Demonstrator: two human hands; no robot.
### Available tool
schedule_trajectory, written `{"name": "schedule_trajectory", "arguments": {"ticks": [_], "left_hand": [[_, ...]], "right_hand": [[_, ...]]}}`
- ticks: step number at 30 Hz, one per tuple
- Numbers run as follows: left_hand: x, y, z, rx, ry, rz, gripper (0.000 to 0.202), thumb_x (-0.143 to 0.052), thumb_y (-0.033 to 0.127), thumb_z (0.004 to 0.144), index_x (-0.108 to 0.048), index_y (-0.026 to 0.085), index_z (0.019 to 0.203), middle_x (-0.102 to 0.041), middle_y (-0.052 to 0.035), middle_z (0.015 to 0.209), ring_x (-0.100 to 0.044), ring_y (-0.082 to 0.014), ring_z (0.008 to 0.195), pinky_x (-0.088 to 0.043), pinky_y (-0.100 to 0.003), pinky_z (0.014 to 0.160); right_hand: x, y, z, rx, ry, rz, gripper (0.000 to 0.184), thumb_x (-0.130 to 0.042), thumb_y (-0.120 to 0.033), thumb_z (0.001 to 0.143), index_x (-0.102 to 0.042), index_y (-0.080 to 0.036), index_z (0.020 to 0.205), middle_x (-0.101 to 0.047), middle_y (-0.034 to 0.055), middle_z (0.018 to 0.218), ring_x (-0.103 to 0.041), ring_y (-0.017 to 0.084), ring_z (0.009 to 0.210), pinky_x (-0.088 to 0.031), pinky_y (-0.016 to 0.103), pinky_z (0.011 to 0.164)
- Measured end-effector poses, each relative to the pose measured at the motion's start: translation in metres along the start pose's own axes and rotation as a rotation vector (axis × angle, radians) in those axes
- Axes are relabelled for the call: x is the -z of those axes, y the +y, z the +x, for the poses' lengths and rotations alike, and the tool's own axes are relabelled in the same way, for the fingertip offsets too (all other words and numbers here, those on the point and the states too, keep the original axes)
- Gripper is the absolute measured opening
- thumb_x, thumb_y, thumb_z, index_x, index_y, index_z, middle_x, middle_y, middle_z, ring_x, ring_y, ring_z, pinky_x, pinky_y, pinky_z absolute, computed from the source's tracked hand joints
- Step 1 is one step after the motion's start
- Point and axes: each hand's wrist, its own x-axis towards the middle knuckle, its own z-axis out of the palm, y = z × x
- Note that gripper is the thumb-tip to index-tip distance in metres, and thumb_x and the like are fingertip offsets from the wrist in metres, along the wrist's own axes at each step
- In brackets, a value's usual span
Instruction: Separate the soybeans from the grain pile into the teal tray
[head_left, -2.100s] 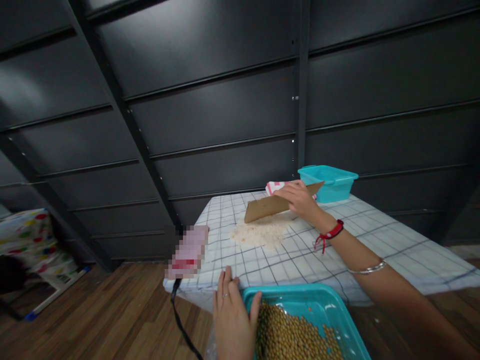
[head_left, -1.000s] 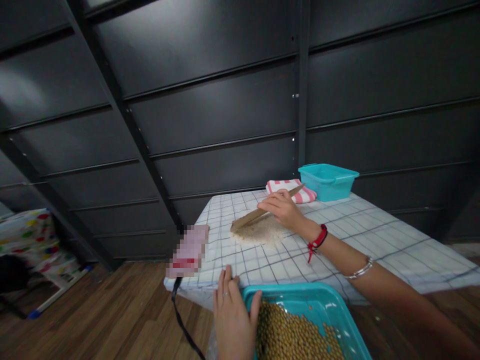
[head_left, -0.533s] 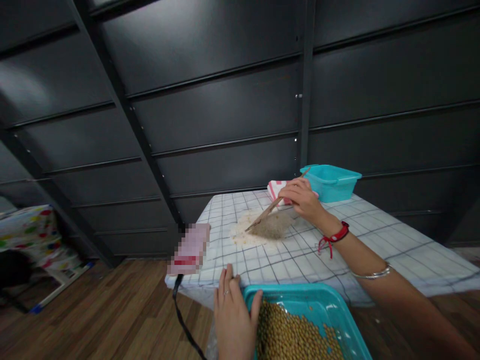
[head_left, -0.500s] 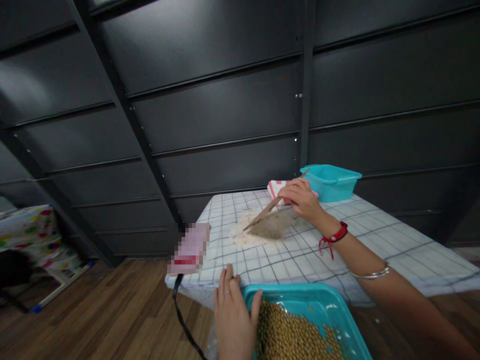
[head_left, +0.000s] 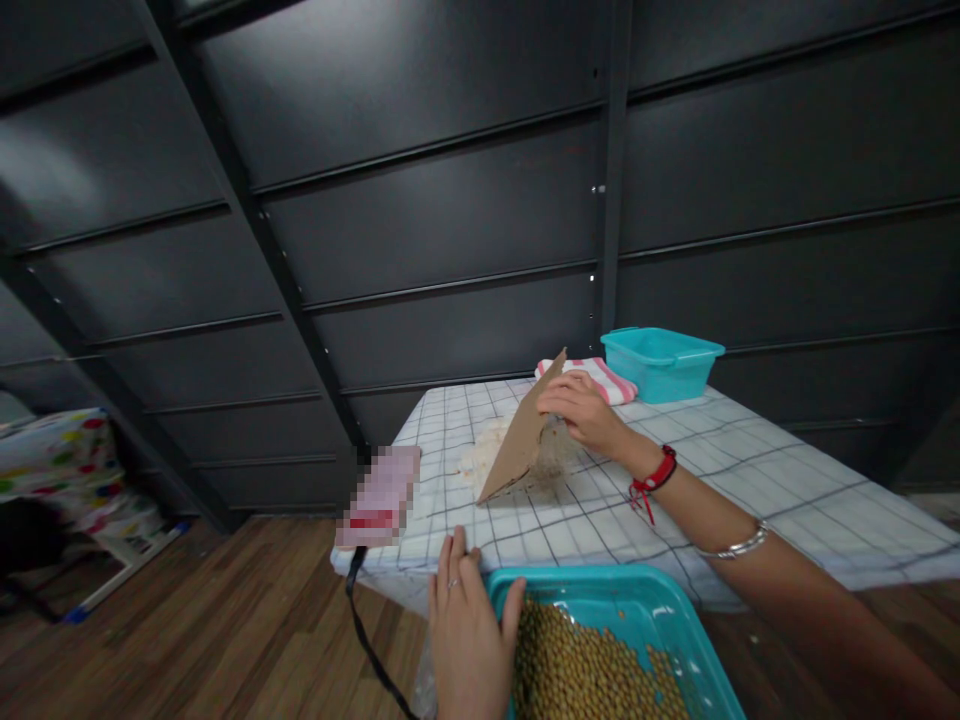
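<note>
My right hand is closed on a flat piece of cardboard, which stands tilted on the checked tablecloth. Around its foot lies a pale, crumbly spread, and a greyish-brown heap shows behind it below my palm; I cannot make out what either is. At the near table edge, my left hand grips the left rim of a teal plastic tub, thumb over the inside and fingers stretched along the outside. Many small round yellow-brown beans lie in that tub.
At the table's back right stand a second teal tub and a pink-striped white cloth. A blurred pink object lies at the left edge, with a black strap hanging down. Dark metal panels rise behind the table.
My right hand has moved a little left and turned the cardboard, so its broad face now shows and its lower edge sits nearer me. My left hand and the tub of beans stay put.
</note>
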Motion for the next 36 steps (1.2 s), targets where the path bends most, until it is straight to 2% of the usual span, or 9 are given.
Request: {"name": "schedule_trajectory", "arguments": {"ticks": [3, 6, 11, 16, 21, 29, 36], "left_hand": [[0.000, 0.000, 0.000, 0.003, 0.000, 0.010, 0.035, -0.045, 0.046, 0.078, -0.046, 0.016, 0.096, -0.053, -0.0185, 0.118, -0.047, -0.0334, 0.112, -0.048, -0.051, 0.077], [0.000, -0.001, 0.000, -0.009, 0.000, 0.018, 0.035, -0.044, 0.046, 0.079, -0.046, 0.015, 0.095, -0.052, -0.0195, 0.119, -0.047, -0.0334, 0.111, -0.048, -0.051, 0.076], [0.001, -0.004, 0.001, -0.052, 0.026, 0.057, 0.034, -0.045, 0.045, 0.078, -0.047, 0.015, 0.093, -0.053, -0.0201, 0.117, -0.049, -0.0326, 0.109, -0.049, -0.048, 0.076], [0.004, -0.006, 0.002, -0.060, 0.051, 0.090, 0.033, -0.043, 0.045, 0.079, -0.047, 0.015, 0.093, -0.055, -0.0192, 0.116, -0.051, -0.0318, 0.107, -0.050, -0.046, 0.073], [0.003, -0.007, 0.001, -0.063, 0.080, 0.118, 0.033, -0.041, 0.045, 0.080, -0.047, 0.015, 0.093, -0.055, -0.0189, 0.115, -0.052, -0.0317, 0.107, -0.050, -0.045, 0.073], [0.004, -0.010, 0.000, -0.032, 0.063, 0.084, 0.032, -0.043, 0.044, 0.079, -0.048, 0.015, 0.093, -0.054, -0.0193, 0.117, -0.051, -0.0318, 0.107, -0.049, -0.046, 0.073], [0.008, -0.012, 0.001, -0.025, 0.063, 0.106, 0.030, -0.044, 0.042, 0.079, -0.047, 0.016, 0.093, -0.055, -0.0186, 0.117, -0.051, -0.0313, 0.107, -0.048, -0.046, 0.074]], "right_hand": [[0.004, 0.007, -0.001, -0.038, 0.050, -0.026, 0.034, -0.034, 0.001, 0.072, -0.058, -0.020, 0.085, -0.063, 0.0027, 0.082, -0.050, 0.017, 0.085, -0.034, 0.035, 0.079], [-0.004, 0.002, 0.001, -0.056, 0.095, -0.062, 0.032, -0.034, -0.001, 0.074, -0.057, -0.018, 0.088, -0.063, 0.0044, 0.083, -0.050, 0.018, 0.084, -0.035, 0.035, 0.075], [-0.020, -0.021, 0.008, 0.074, 0.064, -0.098, 0.027, -0.035, -0.005, 0.082, -0.058, -0.017, 0.086, -0.064, 0.0034, 0.079, -0.051, 0.016, 0.080, -0.036, 0.031, 0.070], [-0.009, -0.020, 0.025, 0.219, -0.040, -0.125, 0.025, -0.034, -0.009, 0.087, -0.058, -0.015, 0.086, -0.064, 0.0052, 0.080, -0.052, 0.015, 0.081, -0.038, 0.028, 0.067], [-0.005, -0.010, 0.054, 0.339, -0.228, -0.120, 0.027, -0.029, -0.011, 0.089, -0.057, -0.012, 0.088, -0.062, 0.0063, 0.081, -0.053, 0.014, 0.079, -0.041, 0.027, 0.067], [-0.043, -0.009, 0.085, 0.411, -0.464, -0.049, 0.027, -0.028, -0.013, 0.089, -0.055, -0.013, 0.092, -0.061, 0.0075, 0.089, -0.052, 0.014, 0.085, -0.042, 0.027, 0.070], [-0.063, -0.011, 0.094, 0.328, -0.565, 0.046, 0.022, -0.037, -0.008, 0.085, -0.055, -0.014, 0.095, -0.061, 0.0074, 0.096, -0.053, 0.015, 0.090, -0.042, 0.027, 0.073]]}}
